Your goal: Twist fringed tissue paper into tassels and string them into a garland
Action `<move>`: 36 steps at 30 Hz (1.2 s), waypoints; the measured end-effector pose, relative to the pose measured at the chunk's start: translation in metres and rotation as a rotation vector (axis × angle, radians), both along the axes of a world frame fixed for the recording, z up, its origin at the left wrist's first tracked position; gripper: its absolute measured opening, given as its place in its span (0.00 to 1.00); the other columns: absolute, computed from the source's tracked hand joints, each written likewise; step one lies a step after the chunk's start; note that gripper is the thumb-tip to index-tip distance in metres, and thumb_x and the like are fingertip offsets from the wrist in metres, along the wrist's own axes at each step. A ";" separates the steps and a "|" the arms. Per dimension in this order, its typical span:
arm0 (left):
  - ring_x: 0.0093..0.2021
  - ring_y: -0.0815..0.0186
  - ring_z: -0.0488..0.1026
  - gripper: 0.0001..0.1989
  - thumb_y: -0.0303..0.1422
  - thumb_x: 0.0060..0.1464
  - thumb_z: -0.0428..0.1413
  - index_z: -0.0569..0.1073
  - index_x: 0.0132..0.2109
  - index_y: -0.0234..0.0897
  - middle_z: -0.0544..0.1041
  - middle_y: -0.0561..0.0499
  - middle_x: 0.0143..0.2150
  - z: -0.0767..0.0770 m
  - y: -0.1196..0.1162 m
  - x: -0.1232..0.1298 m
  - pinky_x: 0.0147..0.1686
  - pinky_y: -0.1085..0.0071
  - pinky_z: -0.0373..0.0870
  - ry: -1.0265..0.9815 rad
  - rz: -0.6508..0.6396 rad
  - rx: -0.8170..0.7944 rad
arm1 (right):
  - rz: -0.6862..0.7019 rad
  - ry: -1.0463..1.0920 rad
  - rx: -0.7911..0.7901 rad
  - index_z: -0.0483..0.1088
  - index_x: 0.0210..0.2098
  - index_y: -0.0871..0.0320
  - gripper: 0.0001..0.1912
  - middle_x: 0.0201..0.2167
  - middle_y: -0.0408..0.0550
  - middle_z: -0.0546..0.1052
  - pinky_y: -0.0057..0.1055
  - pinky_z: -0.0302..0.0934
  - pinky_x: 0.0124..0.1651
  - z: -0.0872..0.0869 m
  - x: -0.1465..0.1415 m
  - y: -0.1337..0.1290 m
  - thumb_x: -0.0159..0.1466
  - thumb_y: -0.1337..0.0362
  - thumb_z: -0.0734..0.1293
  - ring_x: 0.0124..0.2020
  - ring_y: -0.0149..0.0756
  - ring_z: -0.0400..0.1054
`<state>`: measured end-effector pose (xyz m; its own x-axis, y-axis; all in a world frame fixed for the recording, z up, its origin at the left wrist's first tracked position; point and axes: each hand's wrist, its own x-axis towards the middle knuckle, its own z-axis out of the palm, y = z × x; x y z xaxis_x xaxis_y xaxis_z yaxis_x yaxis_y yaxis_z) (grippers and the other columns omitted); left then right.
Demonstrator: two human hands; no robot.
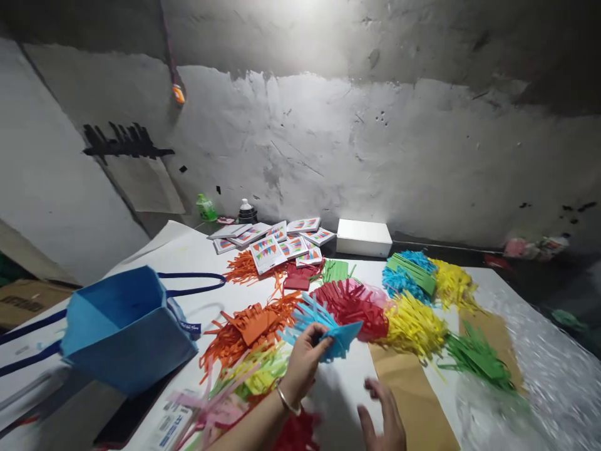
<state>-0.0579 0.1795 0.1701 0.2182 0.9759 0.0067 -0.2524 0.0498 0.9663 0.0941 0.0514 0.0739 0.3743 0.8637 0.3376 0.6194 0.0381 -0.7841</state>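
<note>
My left hand (307, 357), with a bangle at the wrist, pinches a light blue fringed paper piece (339, 338) above the white table. Its pointed end sticks out to the right and its strips trail to the left. Lower right of it, my right hand (385, 416) has its fingers apart and holds nothing, near a brown paper strip (408, 391). Orange fringes (253, 329) lie to the left of the blue piece. Behind it are red fringes (352, 307), and yellow fringes (417, 326) lie to the right.
A blue bag (129, 332) stands at the left. Printed packs (267, 252) are piled at the back beside a white box (364, 238). Green fringes (481, 357) and clear plastic wrap (554, 369) lie at the right. Pink and pale yellow strips (230, 401) lie at the front.
</note>
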 end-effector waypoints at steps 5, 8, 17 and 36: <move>0.31 0.68 0.68 0.18 0.42 0.40 0.67 0.71 0.32 0.35 0.72 0.52 0.30 -0.010 -0.066 0.028 0.32 0.74 0.65 -0.092 -0.155 -0.168 | 0.154 0.180 0.019 0.73 0.39 0.57 0.14 0.39 0.52 0.77 0.33 0.64 0.46 0.082 0.012 0.010 0.66 0.56 0.60 0.43 0.42 0.70; 0.27 0.71 0.65 0.18 0.43 0.42 0.65 0.71 0.33 0.36 0.71 0.55 0.28 -0.010 -0.079 0.025 0.29 0.75 0.63 -0.070 -0.168 -0.264 | 0.136 0.339 -0.065 0.74 0.34 0.58 0.14 0.32 0.50 0.77 0.29 0.63 0.40 0.094 0.025 -0.007 0.65 0.56 0.61 0.36 0.40 0.70; 0.29 0.68 0.64 0.16 0.46 0.46 0.61 0.71 0.31 0.36 0.70 0.54 0.27 -0.006 -0.104 0.015 0.29 0.75 0.61 0.241 -0.153 -0.071 | 0.176 0.431 -0.216 0.70 0.28 0.60 0.16 0.25 0.44 0.72 0.26 0.57 0.31 0.078 0.052 -0.055 0.62 0.53 0.62 0.28 0.34 0.64; 0.30 0.65 0.67 0.11 0.41 0.54 0.54 0.72 0.33 0.37 0.72 0.52 0.29 -0.027 -0.138 0.035 0.32 0.72 0.64 0.452 -0.258 0.179 | 0.326 0.386 -0.380 0.74 0.37 0.58 0.11 0.27 0.43 0.77 0.26 0.61 0.32 0.040 0.054 -0.074 0.56 0.65 0.63 0.29 0.34 0.70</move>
